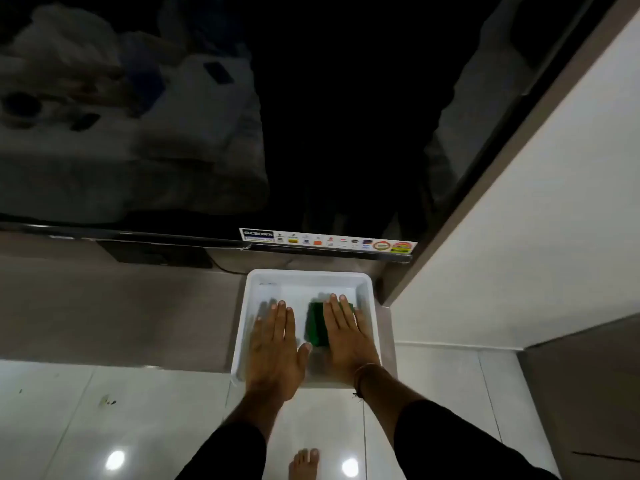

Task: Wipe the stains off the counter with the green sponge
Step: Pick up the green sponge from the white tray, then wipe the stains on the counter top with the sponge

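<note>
Resting on the grey counter [121, 306], a white tub [367, 282] holds the green sponge [316, 323].

The only wording I can read is "CROWN", in white letters on a dark patch at the left end of a sticker strip [327, 241] stuck along the lower edge of the black television [207, 133]. I see a row of small coloured logos and badges on that same strip, but they are too small and blurred to make out.

green sponge [316, 323], white tub [367, 289], grey counter [104, 306]
</note>
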Demonstrator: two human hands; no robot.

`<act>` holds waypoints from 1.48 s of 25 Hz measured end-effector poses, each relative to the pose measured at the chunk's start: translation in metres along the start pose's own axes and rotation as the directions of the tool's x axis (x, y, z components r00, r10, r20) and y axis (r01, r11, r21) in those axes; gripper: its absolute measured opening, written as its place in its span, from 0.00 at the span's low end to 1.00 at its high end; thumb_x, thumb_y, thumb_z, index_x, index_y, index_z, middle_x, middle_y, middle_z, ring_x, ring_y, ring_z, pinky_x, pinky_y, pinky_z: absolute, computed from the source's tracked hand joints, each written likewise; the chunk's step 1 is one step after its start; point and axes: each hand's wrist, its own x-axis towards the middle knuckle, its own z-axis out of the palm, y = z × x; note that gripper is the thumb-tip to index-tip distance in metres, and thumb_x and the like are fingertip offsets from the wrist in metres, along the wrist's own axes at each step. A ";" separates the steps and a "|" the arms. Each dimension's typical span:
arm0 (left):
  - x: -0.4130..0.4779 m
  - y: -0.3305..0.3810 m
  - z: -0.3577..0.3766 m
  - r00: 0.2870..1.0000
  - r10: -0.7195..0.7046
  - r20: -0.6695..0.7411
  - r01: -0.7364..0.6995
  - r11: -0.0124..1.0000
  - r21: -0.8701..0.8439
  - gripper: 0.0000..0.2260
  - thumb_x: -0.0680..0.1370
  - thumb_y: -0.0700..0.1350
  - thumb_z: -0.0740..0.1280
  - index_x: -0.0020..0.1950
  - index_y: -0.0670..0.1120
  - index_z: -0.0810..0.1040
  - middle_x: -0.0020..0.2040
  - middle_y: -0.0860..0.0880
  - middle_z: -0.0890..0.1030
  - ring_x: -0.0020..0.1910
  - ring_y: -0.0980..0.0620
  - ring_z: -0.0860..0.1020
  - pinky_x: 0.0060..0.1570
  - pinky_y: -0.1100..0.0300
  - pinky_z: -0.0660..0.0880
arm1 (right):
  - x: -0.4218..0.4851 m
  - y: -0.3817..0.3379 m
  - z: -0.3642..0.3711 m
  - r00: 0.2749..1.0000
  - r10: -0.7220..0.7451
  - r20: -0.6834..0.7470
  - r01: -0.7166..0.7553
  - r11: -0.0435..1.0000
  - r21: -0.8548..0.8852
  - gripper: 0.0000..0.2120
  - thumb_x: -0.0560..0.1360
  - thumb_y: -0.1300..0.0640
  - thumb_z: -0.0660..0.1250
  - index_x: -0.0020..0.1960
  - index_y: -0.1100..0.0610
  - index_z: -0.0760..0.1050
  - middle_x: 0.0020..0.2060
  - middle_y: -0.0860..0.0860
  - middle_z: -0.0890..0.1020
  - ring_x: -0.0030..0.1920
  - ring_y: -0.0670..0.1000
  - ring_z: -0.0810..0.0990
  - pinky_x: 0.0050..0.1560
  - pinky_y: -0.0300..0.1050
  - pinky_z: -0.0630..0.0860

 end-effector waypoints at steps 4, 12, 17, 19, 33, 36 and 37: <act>0.019 -0.011 0.010 0.999 0.024 -0.028 -0.025 0.999 -0.047 0.34 0.86 0.60 0.45 0.84 0.41 0.38 0.84 0.38 0.35 0.82 0.37 0.34 0.82 0.39 0.45 | 0.019 0.004 0.018 0.995 0.006 0.097 -0.001 0.999 -0.047 0.39 0.83 0.45 0.59 0.82 0.53 0.37 0.82 0.50 0.40 0.82 0.55 0.39 0.78 0.52 0.36; 0.016 -0.005 -0.008 0.995 0.090 -0.035 -0.087 0.993 0.074 0.35 0.86 0.61 0.46 0.83 0.41 0.35 0.83 0.38 0.34 0.82 0.38 0.33 0.82 0.40 0.43 | 0.003 0.006 -0.001 0.999 -0.030 -0.033 0.028 0.999 -0.038 0.37 0.83 0.56 0.61 0.81 0.53 0.38 0.82 0.51 0.41 0.81 0.54 0.38 0.77 0.50 0.36; 0.012 0.053 -0.041 0.974 0.213 -0.074 -0.211 0.977 0.031 0.37 0.86 0.63 0.51 0.82 0.44 0.34 0.85 0.41 0.38 0.83 0.40 0.36 0.81 0.40 0.36 | -0.047 0.042 -0.056 0.972 0.085 -0.217 -0.083 0.996 0.016 0.36 0.82 0.59 0.63 0.82 0.52 0.44 0.83 0.50 0.48 0.81 0.53 0.42 0.80 0.54 0.45; 0.010 0.098 -0.048 0.951 0.300 -0.068 -0.296 0.953 0.065 0.37 0.85 0.64 0.50 0.83 0.45 0.35 0.85 0.41 0.39 0.83 0.39 0.38 0.82 0.39 0.40 | -0.077 0.076 -0.073 0.947 0.184 -0.263 -0.183 0.983 0.031 0.37 0.82 0.61 0.63 0.82 0.52 0.44 0.83 0.50 0.49 0.82 0.54 0.42 0.79 0.52 0.44; -0.077 0.556 -0.009 0.599 0.801 0.007 -0.792 0.591 0.156 0.37 0.85 0.66 0.43 0.83 0.44 0.33 0.85 0.44 0.36 0.83 0.43 0.35 0.82 0.43 0.38 | -0.396 0.409 -0.146 0.585 0.658 -0.475 -0.679 0.717 0.156 0.39 0.78 0.70 0.60 0.82 0.52 0.46 0.83 0.50 0.50 0.82 0.55 0.44 0.80 0.52 0.42; -0.109 0.655 0.001 0.483 0.875 0.022 -0.869 0.476 0.137 0.37 0.85 0.66 0.45 0.83 0.44 0.35 0.85 0.44 0.37 0.83 0.43 0.36 0.82 0.42 0.38 | -0.470 0.466 -0.165 0.487 0.736 -0.470 -0.758 0.624 0.192 0.39 0.78 0.69 0.61 0.82 0.53 0.46 0.83 0.51 0.50 0.82 0.55 0.44 0.81 0.53 0.44; -0.119 0.684 0.003 0.445 0.895 0.024 -0.890 0.439 0.125 0.37 0.85 0.65 0.45 0.84 0.44 0.36 0.85 0.44 0.37 0.83 0.44 0.36 0.82 0.42 0.38 | -0.493 0.482 -0.171 0.448 0.760 -0.471 -0.780 0.590 0.210 0.39 0.78 0.69 0.62 0.82 0.53 0.46 0.83 0.51 0.50 0.82 0.56 0.44 0.81 0.53 0.46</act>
